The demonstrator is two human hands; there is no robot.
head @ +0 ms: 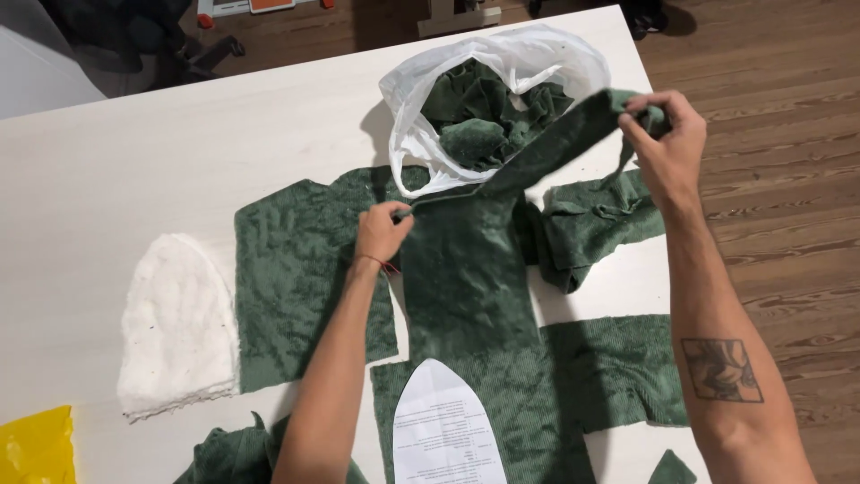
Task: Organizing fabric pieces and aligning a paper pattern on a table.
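Note:
My left hand pinches one top corner of a dark green plush fabric piece. My right hand grips the other corner, held up near the table's right edge. The cloth hangs stretched between both hands and drapes down over other green pieces. A white paper pattern with a pointed top lies on green fabric near me. A white plastic bag full of green fabric scraps stands just behind the held cloth.
A flat green fabric piece and a white fleece piece lie at left on the white table. A crumpled green piece sits at right. A yellow bag shows at the lower left corner. Wooden floor lies to the right.

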